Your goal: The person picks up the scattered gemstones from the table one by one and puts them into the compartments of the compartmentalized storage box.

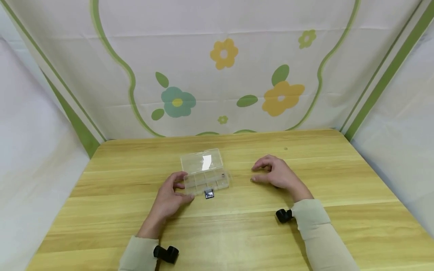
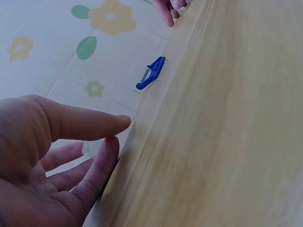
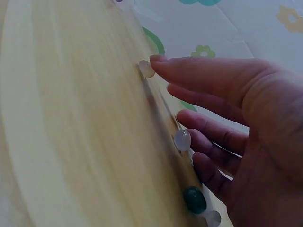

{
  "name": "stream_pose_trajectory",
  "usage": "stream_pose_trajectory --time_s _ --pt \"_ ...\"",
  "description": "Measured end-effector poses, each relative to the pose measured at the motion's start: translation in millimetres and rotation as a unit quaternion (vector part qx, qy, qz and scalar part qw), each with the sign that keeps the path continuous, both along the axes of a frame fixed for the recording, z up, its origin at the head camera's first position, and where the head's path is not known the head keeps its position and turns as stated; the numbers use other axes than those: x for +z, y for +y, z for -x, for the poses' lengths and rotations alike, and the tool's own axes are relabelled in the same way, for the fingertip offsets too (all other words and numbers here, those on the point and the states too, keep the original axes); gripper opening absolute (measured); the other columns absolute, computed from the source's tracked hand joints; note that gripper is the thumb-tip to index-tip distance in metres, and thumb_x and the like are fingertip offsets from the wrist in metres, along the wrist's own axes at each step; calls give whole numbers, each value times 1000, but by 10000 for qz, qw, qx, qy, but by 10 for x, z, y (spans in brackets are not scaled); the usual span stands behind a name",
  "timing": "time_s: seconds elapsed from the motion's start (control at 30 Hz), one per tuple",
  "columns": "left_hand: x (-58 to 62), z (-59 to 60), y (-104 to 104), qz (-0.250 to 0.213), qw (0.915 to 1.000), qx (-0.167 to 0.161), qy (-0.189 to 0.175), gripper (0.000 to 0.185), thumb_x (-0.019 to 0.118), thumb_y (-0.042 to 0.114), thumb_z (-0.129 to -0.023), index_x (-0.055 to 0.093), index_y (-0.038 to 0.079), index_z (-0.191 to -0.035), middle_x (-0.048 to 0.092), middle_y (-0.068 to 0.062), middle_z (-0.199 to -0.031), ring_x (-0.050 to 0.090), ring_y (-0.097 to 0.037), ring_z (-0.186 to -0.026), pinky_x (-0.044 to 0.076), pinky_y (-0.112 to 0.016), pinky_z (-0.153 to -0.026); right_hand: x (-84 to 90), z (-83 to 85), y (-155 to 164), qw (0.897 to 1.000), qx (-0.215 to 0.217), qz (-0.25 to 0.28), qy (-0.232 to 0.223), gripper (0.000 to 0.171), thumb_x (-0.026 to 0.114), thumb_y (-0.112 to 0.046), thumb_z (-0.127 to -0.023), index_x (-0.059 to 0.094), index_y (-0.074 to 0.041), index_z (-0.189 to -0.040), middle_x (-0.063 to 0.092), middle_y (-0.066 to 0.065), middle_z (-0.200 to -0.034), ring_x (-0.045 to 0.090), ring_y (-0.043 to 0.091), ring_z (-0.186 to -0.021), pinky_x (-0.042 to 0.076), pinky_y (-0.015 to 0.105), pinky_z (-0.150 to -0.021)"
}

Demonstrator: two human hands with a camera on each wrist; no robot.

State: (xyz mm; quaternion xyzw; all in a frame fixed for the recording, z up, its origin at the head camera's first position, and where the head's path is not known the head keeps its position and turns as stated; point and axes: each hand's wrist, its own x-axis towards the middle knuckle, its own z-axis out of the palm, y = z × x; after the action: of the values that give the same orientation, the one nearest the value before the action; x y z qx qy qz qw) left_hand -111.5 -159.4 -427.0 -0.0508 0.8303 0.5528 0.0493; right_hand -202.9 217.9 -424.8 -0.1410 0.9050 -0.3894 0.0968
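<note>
The left hand (image 1: 171, 197) lies on the wooden table (image 1: 339, 195) with thumb and fingers loosely spread, their tips touching the near left corner of a clear plastic compartment box (image 1: 207, 180) without wrapping round it. In the left wrist view its thumb (image 2: 85, 124) and forefinger stand slightly parted, and a small pale corner between them is too blurred to name. The box sits near the middle of the table, its lid (image 1: 202, 160) thrown back flat behind the tray; whether anything lies in the compartments cannot be made out through the plastic. A blue latch (image 1: 209, 194) hangs at the box's front edge, just beside the left fingertips, and shows edge-on in the left wrist view (image 2: 151, 73). The right hand (image 1: 276, 175) rests well to the right of the box, apart from it, its fingers relaxed and gently bent, holding nothing. The right wrist view shows small beads close under those fingers: a whitish bead (image 3: 146, 69) at the forefinger tip, a pale round bead (image 3: 182, 140) by the middle fingers, and a green bead (image 3: 194, 199) lower down; whether the fingers touch them is unclear, and the hand hides these beads in the head view. Black wrist cameras (image 1: 284, 215) sit on both beige sleeves (image 1: 313, 222). A flowered cloth (image 1: 223, 75) hangs behind the table.
</note>
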Motion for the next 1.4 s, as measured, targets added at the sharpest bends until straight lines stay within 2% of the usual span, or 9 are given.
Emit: stream_pose_trajectory --time_s 0.4,0.67,0.9,1.13,1.27,1.4 --pt "16 -9 33 -48 10000 23 -21 78 86 -9 -80 55 5 -150 60 -21 -140 63 -30 -106 56 -22 -77 -15 -7 -12 9999 164 9 -37 24 89 -30 -90 83 -24 -112 65 5 -139 57 30 -124 48 45 -101" --pt "-10 2 38 -133 9999 72 -31 78 87 -8 -79 55 5 -149 60 -21 -139 63 -29 -105 55 -22 -75 -32 -1 -23 9998 206 10 -19 15 88 -27 -91 84 -24 -105 64 8 -140 55 36 -132 48 60 -111" --pt "-9 8 53 -163 9998 115 9 79 88 -11 -77 57 4 -147 61 -21 -138 65 -30 -105 58 -24 -79 -40 0 -34 9997 229 -35 22 9 88 -28 -91 84 -27 -99 64 6 -138 56 36 -132 48 61 -111" --pt "-11 -5 85 -81 9999 121 31 78 88 -13 -75 57 2 -145 63 -24 -130 70 -27 -95 64 -30 -81 -40 -19 -43 9997 238 -63 37 7 88 -27 -91 84 -28 -97 65 6 -137 55 37 -134 46 63 -113" --pt "-17 1 91 -31 9998 198 41 78 88 -13 -74 58 3 -145 64 -23 -122 70 -26 -93 64 -32 -81 -37 -14 -55 9997 246 -38 65 7 88 -25 -91 84 -28 -95 65 6 -136 54 37 -135 45 63 -114" --pt "-29 7 88 8 9997 227 32 79 88 -12 -74 59 4 -145 65 -23 -123 68 -25 -92 62 -31 -80 -51 -9 -64 9997 260 -12 -1 7 88 -24 -91 84 -27 -97 65 6 -136 55 37 -133 45 63 -114"
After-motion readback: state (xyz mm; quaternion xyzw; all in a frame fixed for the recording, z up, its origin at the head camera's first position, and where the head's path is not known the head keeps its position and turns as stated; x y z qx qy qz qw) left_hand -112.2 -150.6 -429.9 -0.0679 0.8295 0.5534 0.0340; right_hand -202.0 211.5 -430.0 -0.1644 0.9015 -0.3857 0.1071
